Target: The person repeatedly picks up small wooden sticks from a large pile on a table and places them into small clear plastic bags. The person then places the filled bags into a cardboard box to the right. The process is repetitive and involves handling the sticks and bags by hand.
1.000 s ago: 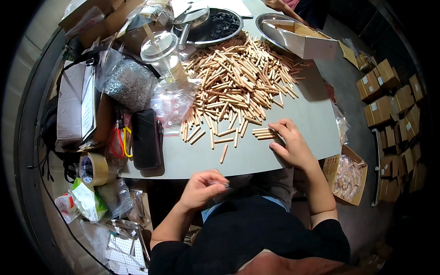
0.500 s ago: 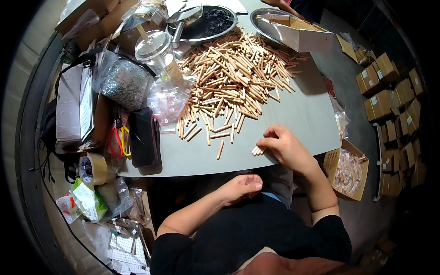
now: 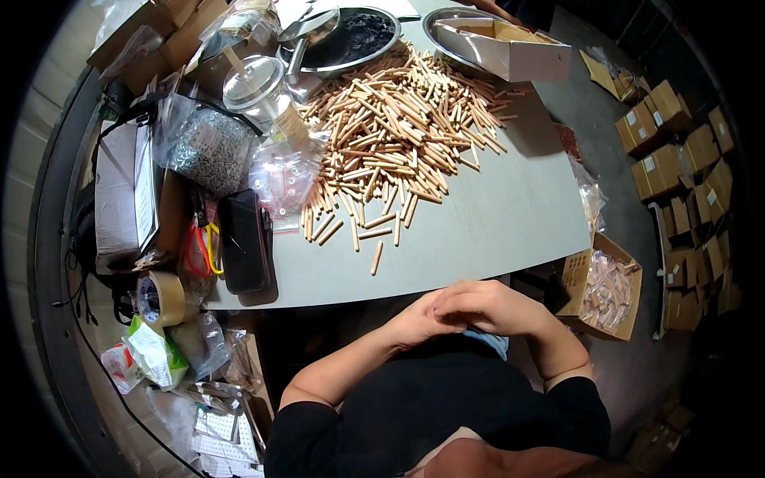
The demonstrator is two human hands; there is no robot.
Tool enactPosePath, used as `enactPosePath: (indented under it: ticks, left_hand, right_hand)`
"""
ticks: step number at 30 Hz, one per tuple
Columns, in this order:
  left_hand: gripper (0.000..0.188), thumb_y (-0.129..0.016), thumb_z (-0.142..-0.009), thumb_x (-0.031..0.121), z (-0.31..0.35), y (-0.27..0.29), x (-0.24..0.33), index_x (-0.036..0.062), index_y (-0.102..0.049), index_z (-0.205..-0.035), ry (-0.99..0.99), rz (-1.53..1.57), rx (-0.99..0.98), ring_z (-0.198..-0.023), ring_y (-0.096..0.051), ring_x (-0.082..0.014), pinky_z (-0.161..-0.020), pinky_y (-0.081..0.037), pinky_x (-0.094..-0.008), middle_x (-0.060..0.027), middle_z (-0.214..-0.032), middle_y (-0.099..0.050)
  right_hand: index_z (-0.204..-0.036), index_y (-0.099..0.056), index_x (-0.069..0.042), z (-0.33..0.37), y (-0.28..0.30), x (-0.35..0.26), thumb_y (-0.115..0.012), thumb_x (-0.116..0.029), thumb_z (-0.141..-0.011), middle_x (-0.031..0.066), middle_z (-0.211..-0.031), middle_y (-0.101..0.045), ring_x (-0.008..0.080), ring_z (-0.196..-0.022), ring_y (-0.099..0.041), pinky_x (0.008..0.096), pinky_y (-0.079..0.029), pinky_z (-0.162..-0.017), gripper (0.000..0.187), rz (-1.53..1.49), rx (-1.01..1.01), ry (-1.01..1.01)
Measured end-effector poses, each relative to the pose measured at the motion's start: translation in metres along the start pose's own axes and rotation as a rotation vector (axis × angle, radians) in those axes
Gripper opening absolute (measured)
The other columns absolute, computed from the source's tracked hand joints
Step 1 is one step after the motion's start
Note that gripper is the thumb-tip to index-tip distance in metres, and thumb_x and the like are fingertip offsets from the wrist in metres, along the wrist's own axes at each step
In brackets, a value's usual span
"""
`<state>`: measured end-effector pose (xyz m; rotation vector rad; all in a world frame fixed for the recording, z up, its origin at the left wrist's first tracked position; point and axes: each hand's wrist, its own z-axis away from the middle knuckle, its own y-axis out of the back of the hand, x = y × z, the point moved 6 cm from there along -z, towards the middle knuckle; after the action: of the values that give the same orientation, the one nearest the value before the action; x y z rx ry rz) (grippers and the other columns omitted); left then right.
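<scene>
My left hand (image 3: 416, 323) and my right hand (image 3: 492, 307) are brought together just in front of the table's near edge, both with curled fingers. The right hand lies over the left one's fingertips and hides what is between them. The short wooden dowels that were at the right fingers a moment ago no longer show on the table, and what the left hand holds cannot be made out. Beyond my hands, a big heap of wooden dowels (image 3: 398, 131) covers the middle of the grey table (image 3: 494, 215). One loose dowel (image 3: 376, 259) lies nearest to me.
To the left are a black phone (image 3: 244, 243), scissors (image 3: 204, 247), a tape roll (image 3: 162, 299), a lidded plastic cup (image 3: 255, 84) and a bag of small metal parts (image 3: 211, 147). Metal basins (image 3: 351, 40) stand behind. A carton of bagged dowels (image 3: 610, 295) sits lower right.
My right hand has left the tabletop and come down to meet my left hand at the table edge. The small group of dowels under it has gone from the table.
</scene>
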<state>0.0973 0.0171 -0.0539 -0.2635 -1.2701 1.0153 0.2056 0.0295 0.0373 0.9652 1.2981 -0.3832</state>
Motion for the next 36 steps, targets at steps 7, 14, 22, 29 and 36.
enactPosePath:
  ticks: [7,14,22,29,36]
  left_hand:
    - [0.087,-0.082,-0.083,0.020,0.007,-0.011,0.016,0.0037,-0.028,-0.149,-0.240,-0.096,-0.145,-0.121,-0.049,-0.0160,-0.100,-0.044,-0.0313,-0.0070,-0.133,-0.046]
    - [0.057,-0.078,-0.087,0.025,0.031,-0.020,0.064,0.0008,-0.048,-0.129,-0.674,-0.771,0.251,-0.103,-0.065,-0.0286,-0.091,-0.051,-0.0364,-0.0161,-0.111,-0.064]
    - [0.012,-0.070,-0.087,0.002,0.040,-0.037,0.084,0.0012,-0.063,-0.097,-1.011,-1.128,0.324,-0.085,-0.064,-0.0283,-0.078,-0.052,-0.0370,-0.0122,-0.092,-0.067]
    - [0.010,-0.068,-0.088,0.000,0.036,-0.039,0.080,0.0008,-0.059,-0.093,-0.954,-1.058,0.243,-0.082,-0.060,-0.0297,-0.075,-0.050,-0.0383,-0.0120,-0.089,-0.062]
    - [0.010,-0.069,-0.087,0.001,0.021,-0.058,0.087,0.0016,-0.060,-0.092,-1.005,-1.120,0.160,-0.084,-0.061,-0.0303,-0.077,-0.051,-0.0387,-0.0123,-0.091,-0.063]
  right_hand:
    - [-0.098,-0.070,-0.006,0.005,0.010,-0.029,-0.073,-0.004,-0.079,0.0109,-0.123,-0.055,0.0299,-0.109,-0.053,0.0395,-0.046,-0.096,0.020,0.268,0.105,0.174]
    - [-0.085,-0.066,-0.004,0.016,0.021,-0.041,-0.080,-0.003,-0.074,0.0096,-0.108,-0.062,0.0287,-0.092,-0.061,0.0377,-0.052,-0.081,0.018,0.304,0.317,0.272]
    - [-0.086,-0.064,-0.003,0.023,0.023,-0.030,-0.077,-0.006,-0.077,0.0128,-0.089,-0.065,0.0290,-0.079,-0.064,0.0374,-0.052,-0.069,0.017,0.278,0.429,0.098]
    - [-0.081,-0.059,-0.003,0.028,0.020,-0.020,-0.070,-0.005,-0.079,0.0117,-0.080,-0.058,0.0306,-0.076,-0.056,0.0382,-0.048,-0.070,0.011,0.185,0.305,0.087]
    - [-0.083,-0.057,-0.003,0.039,0.025,-0.011,-0.068,-0.006,-0.079,0.0102,-0.083,-0.057,0.0283,-0.079,-0.054,0.0372,-0.045,-0.072,0.012,0.024,0.362,0.088]
